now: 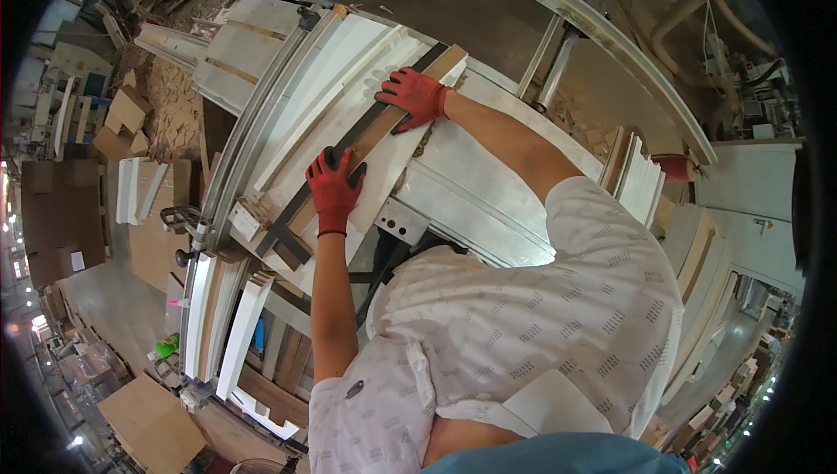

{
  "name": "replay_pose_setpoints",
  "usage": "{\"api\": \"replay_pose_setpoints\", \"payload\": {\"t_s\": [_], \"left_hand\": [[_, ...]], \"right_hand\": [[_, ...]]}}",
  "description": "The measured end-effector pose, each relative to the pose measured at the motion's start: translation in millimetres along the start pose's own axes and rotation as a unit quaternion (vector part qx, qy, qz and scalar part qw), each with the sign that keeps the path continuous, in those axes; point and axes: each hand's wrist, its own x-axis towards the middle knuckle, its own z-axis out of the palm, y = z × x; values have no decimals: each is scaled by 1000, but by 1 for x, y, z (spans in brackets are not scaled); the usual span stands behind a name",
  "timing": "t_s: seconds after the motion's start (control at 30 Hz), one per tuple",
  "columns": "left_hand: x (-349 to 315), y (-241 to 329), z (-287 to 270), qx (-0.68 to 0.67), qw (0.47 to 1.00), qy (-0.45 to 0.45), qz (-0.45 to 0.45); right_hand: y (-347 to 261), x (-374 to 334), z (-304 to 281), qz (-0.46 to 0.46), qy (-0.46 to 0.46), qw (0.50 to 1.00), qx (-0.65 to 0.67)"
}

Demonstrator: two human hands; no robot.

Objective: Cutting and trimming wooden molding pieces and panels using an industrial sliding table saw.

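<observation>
A long brown wooden strip (449,64) lies slantwise across a pale machine table (356,252), with a narrow dark strip (361,128) along its far-left side. My right hand (414,97), in a red glove with black fingertips, lies across the upper part of both strips, fingers spread. Lower down, my left hand (336,186), gloved alike, rests on them with its fingers apart. Neither hand wraps round the wood; the undersides of the palms are hidden. A short dark block (291,252) sits at the strips' lower end.
Left of the strips, white boards (296,125) lie beside a curved-looking metal rail (248,129) with a black-knobbed fitting (183,256). More white boards (240,334) stand below it. Wood scraps (170,99) and cardboard (150,422) are at the left. A grey metal surface (471,204) runs beneath my right arm.
</observation>
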Motion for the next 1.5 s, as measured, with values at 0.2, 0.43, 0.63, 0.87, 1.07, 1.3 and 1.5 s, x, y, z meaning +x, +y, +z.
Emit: {"api": "replay_pose_setpoints", "payload": {"t_s": [0.2,0.43,0.63,0.87,1.07,1.3,1.5], "left_hand": [[1,2,-3,23,1000,-4,7],[-1,8,-4,17,1000,-16,0],[0,5,-1,6,1000,8,19],[0,7,-2,5,1000,7,10],[0,10,-5,7,1000,5,6],[-4,9,-4,1,999,30,24],[-3,7,-1,25,999,30,17]], "right_hand": [[-4,4,-2,8,5,1000,16],[-4,-2,2,6,55,998,12],[-8,-1,2,36,33,999,21],[-18,1,-1,63,33,997,19],[-19,1,-6,64,-2,998,9],[-21,-2,-1,60,-5,998,0],[-18,-2,4,55,12,998,-5]]}}
